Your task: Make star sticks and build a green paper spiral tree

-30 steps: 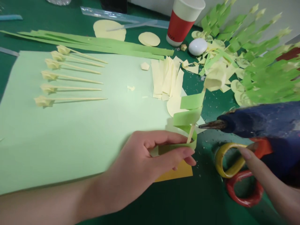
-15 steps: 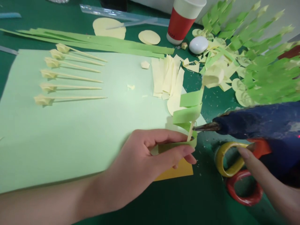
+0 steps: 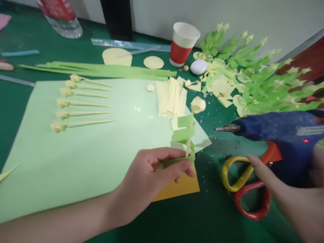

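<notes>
My left hand (image 3: 162, 168) pinches a paper flower (image 3: 198, 105) by its thin stick. A green paper strip (image 3: 184, 135) spirals around that stick, and the pale yellow head points up and away from me. To the right, my right hand (image 3: 286, 189) grips a blue hot glue gun (image 3: 273, 126) by its handle, index finger stretched out by the orange trigger (image 3: 272, 157). The gun's metal nozzle points left and sits apart from the stick. Beneath the gun lie scissors with a yellow handle loop (image 3: 225, 175) and a red one.
Several star-topped sticks (image 3: 83, 104) lie in a row on a light green sheet (image 3: 101, 152). Green strips (image 3: 101, 70), cream paper pieces (image 3: 170, 98), a paper cup (image 3: 181, 50) and a bottle (image 3: 63, 20) are behind. Finished green stems (image 3: 273, 87) lie at right, an orange paper (image 3: 179, 187) under my left hand.
The glue gun nozzle has drawn away from the stick to the right. My left hand keeps its pinch on the flower. The view has tilted upward, showing more of the background.
</notes>
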Demonstrator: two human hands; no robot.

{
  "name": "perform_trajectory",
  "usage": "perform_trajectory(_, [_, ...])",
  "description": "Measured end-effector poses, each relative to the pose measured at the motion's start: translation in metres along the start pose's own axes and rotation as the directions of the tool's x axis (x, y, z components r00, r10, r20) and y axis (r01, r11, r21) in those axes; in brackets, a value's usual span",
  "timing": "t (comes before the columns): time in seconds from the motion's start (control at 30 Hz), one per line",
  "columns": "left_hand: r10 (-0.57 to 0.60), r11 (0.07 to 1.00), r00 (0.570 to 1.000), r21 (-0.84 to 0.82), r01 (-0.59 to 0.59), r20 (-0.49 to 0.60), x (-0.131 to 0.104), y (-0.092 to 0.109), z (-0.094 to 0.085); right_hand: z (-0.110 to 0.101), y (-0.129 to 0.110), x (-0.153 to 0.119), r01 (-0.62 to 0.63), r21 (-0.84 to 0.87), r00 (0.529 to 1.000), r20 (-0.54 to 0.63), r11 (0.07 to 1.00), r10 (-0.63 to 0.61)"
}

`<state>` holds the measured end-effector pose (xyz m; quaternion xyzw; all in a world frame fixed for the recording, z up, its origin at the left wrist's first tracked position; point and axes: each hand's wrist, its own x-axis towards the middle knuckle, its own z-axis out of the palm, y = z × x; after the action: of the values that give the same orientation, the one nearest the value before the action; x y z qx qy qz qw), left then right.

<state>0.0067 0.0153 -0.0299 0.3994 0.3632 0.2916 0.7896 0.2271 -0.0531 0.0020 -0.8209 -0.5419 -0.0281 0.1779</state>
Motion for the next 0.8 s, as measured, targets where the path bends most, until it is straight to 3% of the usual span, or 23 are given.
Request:
perform_trajectory(0.1, [0.003,1.0,1.0,0.029,-0.002,-0.022,0.0,0.003,0.002,-0.007,-0.012,0.02,-0.112,-0.052,0.993,-0.044,0.992,0.11])
perform_trajectory(0.2, [-0.01,0.996,0.999,0.086,0.014,-0.048,0.001,0.006,0.005,0.0,-0.003,0.032,-0.085,-0.163,0.992,0.076,0.983,0.099])
perform_trajectory(0.27, [-0.003,0.991,0.998,0.135,0.011,-0.062,0.001,0.008,0.007,0.012,0.007,0.034,-0.036,-0.199,0.989,0.132,0.979,0.063])
perform_trajectory(0.37, [0.032,0.977,0.997,0.211,-0.017,-0.069,-0.004,0.013,0.012,0.029,0.016,0.031,0.052,-0.15,0.992,0.122,0.987,-0.034])
perform_trajectory(0.5, [0.144,0.935,0.988,0.335,-0.118,-0.053,-0.011,0.028,0.019,0.021,0.009,0.026,0.169,-0.065,0.986,0.013,0.983,-0.169])
perform_trajectory(0.57, [0.204,0.901,0.979,0.395,-0.179,-0.023,-0.014,0.038,0.023,0.002,-0.002,0.027,0.293,0.079,0.952,-0.113,0.953,-0.283])
perform_trajectory(0.63, [0.241,0.871,0.97,0.437,-0.223,0.015,-0.016,0.048,0.028,-0.021,-0.017,0.028,0.41,0.342,0.912,-0.184,0.846,-0.367])
perform_trajectory(0.7, [0.252,0.855,0.967,0.457,-0.244,0.044,-0.019,0.057,0.034,-0.041,-0.034,0.032,0.372,0.615,0.916,-0.124,0.695,-0.381])
perform_trajectory(0.8, [0.236,0.848,0.967,0.464,-0.254,0.098,-0.023,0.065,0.043,-0.059,-0.055,0.039,0.229,0.837,0.917,-0.015,0.497,-0.398])
